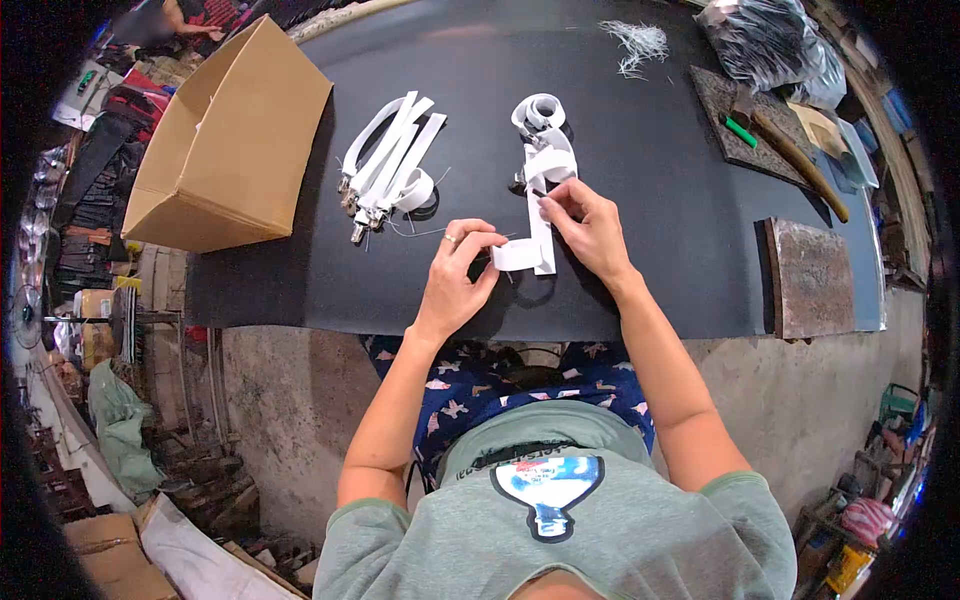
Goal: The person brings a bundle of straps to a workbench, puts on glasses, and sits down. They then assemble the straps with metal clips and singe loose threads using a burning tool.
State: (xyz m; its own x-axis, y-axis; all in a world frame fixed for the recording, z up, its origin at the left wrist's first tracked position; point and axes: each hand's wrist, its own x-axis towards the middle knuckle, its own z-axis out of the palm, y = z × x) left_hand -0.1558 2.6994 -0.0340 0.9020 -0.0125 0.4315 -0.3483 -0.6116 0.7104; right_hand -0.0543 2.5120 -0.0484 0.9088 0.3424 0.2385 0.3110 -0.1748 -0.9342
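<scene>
A looped white strap lies low over the dark table in front of me. My left hand is closed, its fingers pinching the loop's left end. My right hand is closed too, thumb and forefinger pinched at the edge of the upright part of the same strap. A small dark bit shows by those fingertips, too small to name. Just beyond, more curled white straps lie in a heap, with a metal piece at its left side. Further left rests a bundle of white straps with metal clips at the near ends.
An open cardboard box stands at the table's left. Loose white threads lie at the back. On the right are a plastic bag, a dark slab, a wooden-handled hammer and a rusty metal plate.
</scene>
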